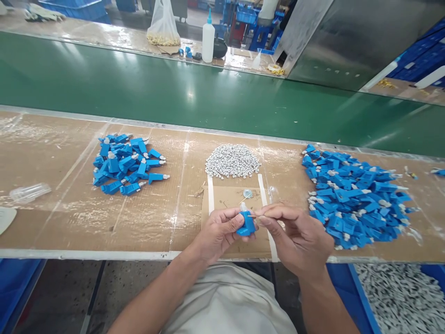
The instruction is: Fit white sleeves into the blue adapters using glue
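Observation:
Between the thumb and fingers of my left hand [221,230] is a blue plastic part [247,225] with a whitish tip pointing away from me. My right hand [299,235] pinches a thin brownish stick [252,216], whose end meets the side of the blue part. Just beyond my hands, a small clear round dish [247,193] rests on a cardboard sheet, with a pale thin stick [245,200] leaning at it. Farther back lies a heap of small grey-white pieces [232,160]. Similar blue parts form one pile on the left [127,162] and a larger pile on the right [358,195].
A green belt [174,93] runs behind the cardboard-covered table [187,185]. Past it stand a white squeeze bottle [208,39] and a plastic bag [162,25]. A clear plastic tube [30,192] lies far left. At lower right, a blue bin [361,297] contains many grey-white pieces.

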The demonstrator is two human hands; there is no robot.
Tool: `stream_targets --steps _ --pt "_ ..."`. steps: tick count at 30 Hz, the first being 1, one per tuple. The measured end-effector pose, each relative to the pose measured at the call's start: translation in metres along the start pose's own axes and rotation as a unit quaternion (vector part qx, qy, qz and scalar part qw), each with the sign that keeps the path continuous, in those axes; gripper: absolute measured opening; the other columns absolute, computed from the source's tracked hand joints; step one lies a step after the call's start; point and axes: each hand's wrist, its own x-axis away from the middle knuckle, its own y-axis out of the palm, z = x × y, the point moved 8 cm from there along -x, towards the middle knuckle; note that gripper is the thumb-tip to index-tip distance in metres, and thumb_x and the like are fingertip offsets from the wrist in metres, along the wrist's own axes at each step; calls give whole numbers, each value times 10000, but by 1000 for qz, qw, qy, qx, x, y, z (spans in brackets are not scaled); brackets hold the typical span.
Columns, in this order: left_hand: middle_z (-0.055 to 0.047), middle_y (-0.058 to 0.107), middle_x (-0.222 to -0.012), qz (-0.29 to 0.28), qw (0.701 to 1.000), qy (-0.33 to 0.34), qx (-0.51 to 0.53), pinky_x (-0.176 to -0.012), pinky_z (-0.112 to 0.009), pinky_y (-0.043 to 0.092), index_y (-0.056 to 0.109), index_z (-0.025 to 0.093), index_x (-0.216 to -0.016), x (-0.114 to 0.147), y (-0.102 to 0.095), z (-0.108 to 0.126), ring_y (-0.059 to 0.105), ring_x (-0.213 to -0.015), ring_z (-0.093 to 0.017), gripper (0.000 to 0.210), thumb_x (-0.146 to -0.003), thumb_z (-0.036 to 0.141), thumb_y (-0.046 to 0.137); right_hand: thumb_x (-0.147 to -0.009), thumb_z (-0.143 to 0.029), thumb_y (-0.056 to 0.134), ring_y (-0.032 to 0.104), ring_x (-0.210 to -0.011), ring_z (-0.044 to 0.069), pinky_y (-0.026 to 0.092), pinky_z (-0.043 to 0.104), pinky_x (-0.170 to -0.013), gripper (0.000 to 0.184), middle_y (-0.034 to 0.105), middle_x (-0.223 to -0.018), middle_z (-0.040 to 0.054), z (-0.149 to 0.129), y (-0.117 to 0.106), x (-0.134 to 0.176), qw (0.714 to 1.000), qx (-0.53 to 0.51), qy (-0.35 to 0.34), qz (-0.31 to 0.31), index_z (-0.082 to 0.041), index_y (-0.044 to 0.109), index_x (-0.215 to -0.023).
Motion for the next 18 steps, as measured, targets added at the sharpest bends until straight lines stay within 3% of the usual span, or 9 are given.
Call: stream_targets --steps 3,6,9,12,15,18 --pt "-98 711 -859 8 1000 -15 15 -599 -193 482 788 100 -953 2 -8 -1 657 -679 -122 330 -806 391 839 -908 -103 721 715 -820 209 598 332 -667 150 755 -910 49 5 -13 0 994 -75 55 55 -241 709 -968" --pt "-106 717 -854 10 999 -30 28 -570 -175 484 780 95 -985 4 -15 -2 688 -689 -136 355 -791 383 852 -924 -141 719 681 -745 178 569 291 -596 91 740 -917 54 14 -21 3 983 -147 94 62 -227 718 -955" --pt "-105 715 -830 -1 999 -30 38 -544 -159 480 771 87 -992 5 -19 -2 695 -676 -137 363 -791 378 850 -945 -173 699 656 -744 165 543 276 -595 60 723 -952 54 27 -22 10 982 -141 127 19 -230 712 -960" --pt "-104 715 -833 -14 999 -24 45 -565 -159 498 765 82 -1002 5 -20 -1 698 -687 -139 359 -805 374 836 -954 -219 696 654 -908 191 510 263 -639 37 693 -1030 65 44 -14 20 983 -76 161 -47 -232 702 -920" --pt "-99 712 -843 -15 999 -9 50 -619 -181 526 764 84 -1017 4 -21 1 691 -708 -140 322 -829 341 814 -950 -261 706 626 -1035 215 495 268 -705 70 659 -1034 67 55 -6 26 984 -35 159 -79 -228 701 -888" --pt "-97 704 -854 -13 998 5 56 -664 -203 546 765 87 -1016 6 -23 3 683 -735 -144 287 -839 310 802 -952 -285 705 620 -1030 223 494 280 -727 87 638 -990 67 60 2 27 982 -11 157 -100 -221 716 -895"
